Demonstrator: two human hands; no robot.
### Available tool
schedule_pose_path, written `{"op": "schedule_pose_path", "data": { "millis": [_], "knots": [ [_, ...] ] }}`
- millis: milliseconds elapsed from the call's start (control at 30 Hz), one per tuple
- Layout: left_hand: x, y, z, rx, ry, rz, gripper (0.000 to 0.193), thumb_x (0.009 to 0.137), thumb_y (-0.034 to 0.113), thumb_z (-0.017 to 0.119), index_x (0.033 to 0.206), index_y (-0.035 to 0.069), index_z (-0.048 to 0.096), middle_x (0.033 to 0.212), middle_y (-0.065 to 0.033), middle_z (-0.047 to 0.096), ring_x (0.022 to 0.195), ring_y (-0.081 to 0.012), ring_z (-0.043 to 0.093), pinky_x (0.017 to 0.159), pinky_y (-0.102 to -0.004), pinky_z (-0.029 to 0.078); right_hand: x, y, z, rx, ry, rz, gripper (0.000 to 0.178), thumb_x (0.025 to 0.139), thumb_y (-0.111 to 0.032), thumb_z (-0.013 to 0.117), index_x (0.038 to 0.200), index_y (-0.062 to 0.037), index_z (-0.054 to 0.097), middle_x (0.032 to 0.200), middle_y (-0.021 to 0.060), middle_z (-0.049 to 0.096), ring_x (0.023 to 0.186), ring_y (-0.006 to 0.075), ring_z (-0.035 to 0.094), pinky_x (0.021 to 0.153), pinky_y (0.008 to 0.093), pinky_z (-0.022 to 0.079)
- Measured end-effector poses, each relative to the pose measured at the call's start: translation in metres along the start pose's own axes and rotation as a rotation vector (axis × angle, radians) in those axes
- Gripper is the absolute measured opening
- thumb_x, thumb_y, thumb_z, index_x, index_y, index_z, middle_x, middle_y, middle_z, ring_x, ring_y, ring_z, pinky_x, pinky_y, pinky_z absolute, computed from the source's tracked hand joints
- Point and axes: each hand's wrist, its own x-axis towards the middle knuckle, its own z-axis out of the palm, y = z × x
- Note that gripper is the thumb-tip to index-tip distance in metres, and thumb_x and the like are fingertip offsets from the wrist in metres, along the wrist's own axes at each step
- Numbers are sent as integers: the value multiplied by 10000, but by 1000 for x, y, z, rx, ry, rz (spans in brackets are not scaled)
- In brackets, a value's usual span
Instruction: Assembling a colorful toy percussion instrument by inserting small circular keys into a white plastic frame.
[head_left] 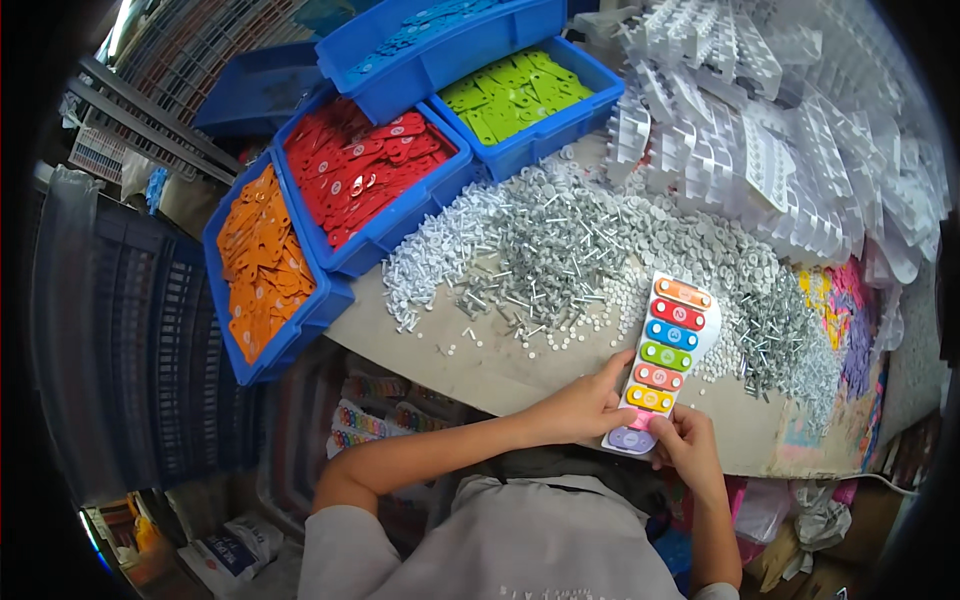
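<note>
A toy xylophone with several coloured bars on a white base slants over the near edge of the table. My left hand grips its lower left side, fingers partly hidden by the base. At the lower right edge, my right hand is closed on the toy, its thumb by the pink bar and the lilac end bar. White round caps show at the ends of the bars. Just beyond the toy lie a heap of metal pins and a pile of small grey washer-like rings.
Blue bins hold orange bars, red bars, green bars and blue bars. White plastic bases are stacked at the back right. Purple pieces lie at the right edge. Finished-looking xylophones sit below the table.
</note>
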Motion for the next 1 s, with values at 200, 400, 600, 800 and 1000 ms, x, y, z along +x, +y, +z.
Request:
{"op": "schedule_pose_path", "data": {
  "millis": [200,400,600,800,1000],
  "knots": [
    [-34,18,-60,406,641,-2,134,948,134,712,940,0,717,867,-37,711,748,-105,642,648,-275,483,-3,38,-89,-454,873,-480,208,1056,-156,559,917,-5,596,785,18,538,721,101,483,664,267,424],
    [-60,6,-154,1043,1119,331,68,852,70,729,920,69,724,828,-61,636,827,-275,609,763,-407,475,-7,68,-178,-863,1170,-394,187,1014,-99,578,1165,11,592,998,129,629,871,247,568,826,364,480],
    [-54,-11,-165,1119,1123,317,67,838,88,755,887,54,725,848,-63,637,892,-273,597,845,-406,447,7,84,-186,-906,1120,-370,96,987,-29,585,1071,16,571,930,148,596,841,288,565,806,390,473],
    [-64,-2,-155,909,1197,382,48,939,55,675,954,12,660,945,-90,697,888,-206,631,816,-362,484,0,86,-188,-857,1121,-379,70,987,-17,583,1042,24,571,909,148,591,833,260,573,795,367,478],
    [-70,16,-98,131,883,368,100,1053,76,552,991,17,603,1003,-130,713,774,-117,623,664,-244,517,-13,55,-157,-260,1085,-533,59,992,-36,620,1039,-1,609,886,27,599,788,126,555,748,276,481]
  ]
}}
